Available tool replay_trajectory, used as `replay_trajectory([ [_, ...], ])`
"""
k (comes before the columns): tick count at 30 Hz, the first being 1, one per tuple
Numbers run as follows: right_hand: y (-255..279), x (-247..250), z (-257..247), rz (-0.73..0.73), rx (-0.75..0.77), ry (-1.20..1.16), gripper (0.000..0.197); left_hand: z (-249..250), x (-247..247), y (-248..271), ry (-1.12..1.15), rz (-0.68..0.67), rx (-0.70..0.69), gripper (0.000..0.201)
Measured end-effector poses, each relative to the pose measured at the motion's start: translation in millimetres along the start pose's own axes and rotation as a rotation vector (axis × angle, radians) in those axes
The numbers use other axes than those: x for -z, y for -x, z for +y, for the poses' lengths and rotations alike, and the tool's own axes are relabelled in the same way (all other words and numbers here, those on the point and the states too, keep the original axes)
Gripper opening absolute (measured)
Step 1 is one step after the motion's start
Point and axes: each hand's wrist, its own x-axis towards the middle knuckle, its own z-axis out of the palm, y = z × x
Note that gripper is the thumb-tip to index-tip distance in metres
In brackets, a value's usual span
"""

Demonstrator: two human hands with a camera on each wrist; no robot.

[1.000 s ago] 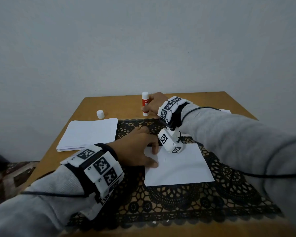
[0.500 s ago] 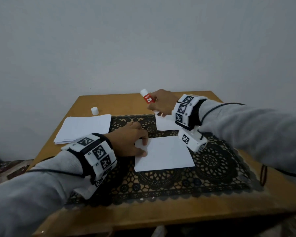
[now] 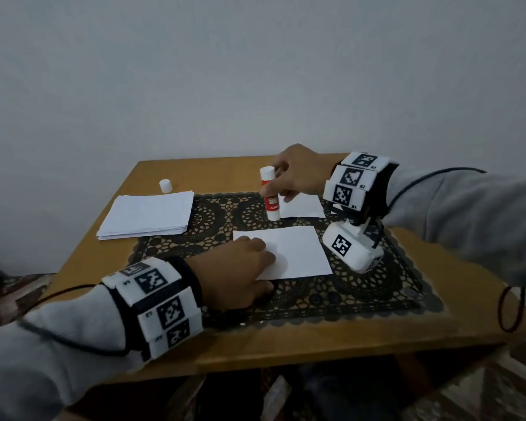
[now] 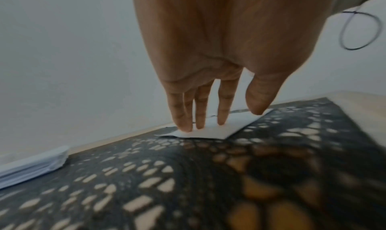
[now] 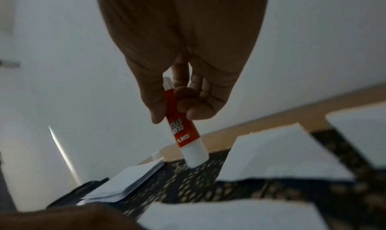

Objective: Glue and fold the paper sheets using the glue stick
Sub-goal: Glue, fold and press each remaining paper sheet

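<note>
Overhead, right fingers (image 5: 183,98) pinch the glue stick (image 3: 269,194) (upright); left fingers (image 4: 200,111) flat on paper (image 3: 298,253).

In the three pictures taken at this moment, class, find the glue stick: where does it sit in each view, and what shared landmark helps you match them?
Head: the glue stick is just above centre, upright, gripped by the right hand.
Left wrist: not in it.
Right wrist: centre, hanging from the fingers, white end down over the black lace mat.
Shared landmark: the stack of paper sheets, left of the stick in both views.
</note>
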Motion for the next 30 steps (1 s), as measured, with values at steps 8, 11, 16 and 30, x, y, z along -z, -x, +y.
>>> replay_trajectory([
  [8, 2.3, -49.2, 0.6, -0.047, 0.076, -0.058, 0.018, 7.7, -11.7, 4.1, -0.096, -0.037, -0.011, 0.06],
  [11, 2.8, -57.2, -2.4, -0.071, 0.095, -0.054, 0.018, 9.8, -10.6, 4.6, -0.115, -0.041, -0.012, 0.06],
  [16, 2.9, -59.2, -1.8, -0.094, 0.123, -0.064, 0.017, 7.6, -6.4, 2.3, -0.104, -0.054, 0.002, 0.053],
  [30, 13.6, -44.2, 15.7, -0.048, 0.158, -0.002, 0.024, 0.4, -0.8, -6.3, -0.134, -0.075, -0.006, 0.043],
])
